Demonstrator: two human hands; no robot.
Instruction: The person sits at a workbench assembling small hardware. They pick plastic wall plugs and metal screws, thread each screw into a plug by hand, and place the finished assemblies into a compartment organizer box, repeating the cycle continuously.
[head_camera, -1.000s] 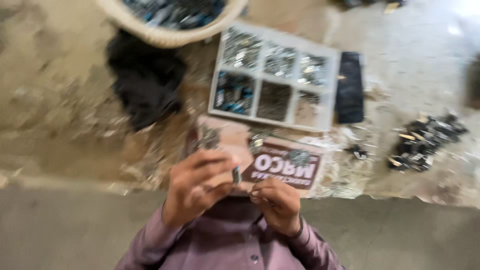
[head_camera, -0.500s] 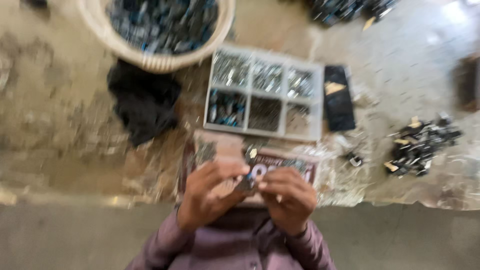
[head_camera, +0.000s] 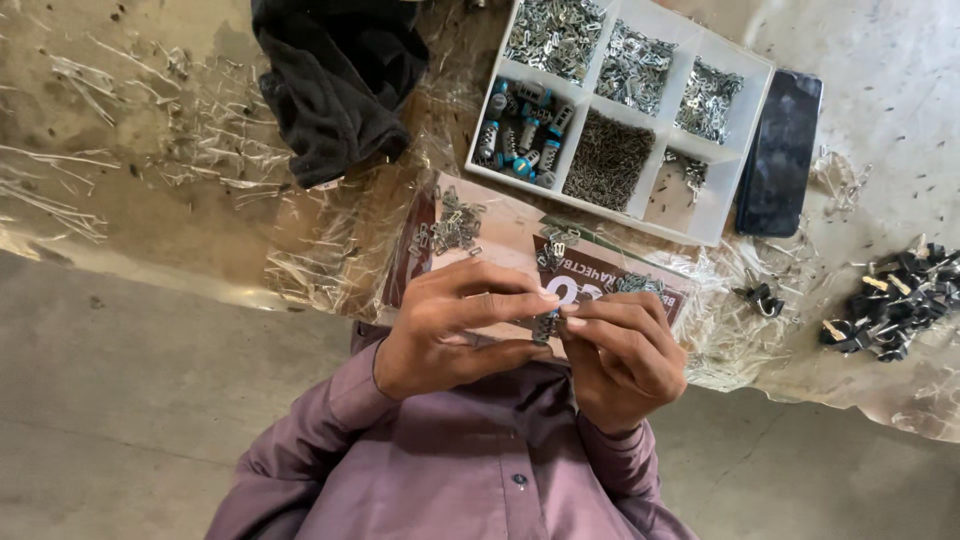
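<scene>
My left hand (head_camera: 455, 325) and my right hand (head_camera: 620, 350) meet in front of my purple shirt. Both pinch one small metal part (head_camera: 547, 322) between thumbs and fingertips. Just beyond the hands lies a brown and dark red card sheet (head_camera: 500, 235) with a small heap of metal clips (head_camera: 455, 225) on it. Further out stands a white compartment box (head_camera: 716, 232) with several kinds of small metal pieces and some blue-tipped parts (head_camera: 520, 135).
A black cloth (head_camera: 340, 80) lies at the upper left on crinkled clear plastic sheet (head_camera: 150, 150). A black phone (head_camera: 780, 150) rests right of the box. A pile of black parts (head_camera: 895, 300) sits at the far right, one loose black part (head_camera: 762, 297) nearer.
The view has dropped and drawn closer, so the round basket at the top is out of frame. Both hands stay together on the small part in front of the chest.
</scene>
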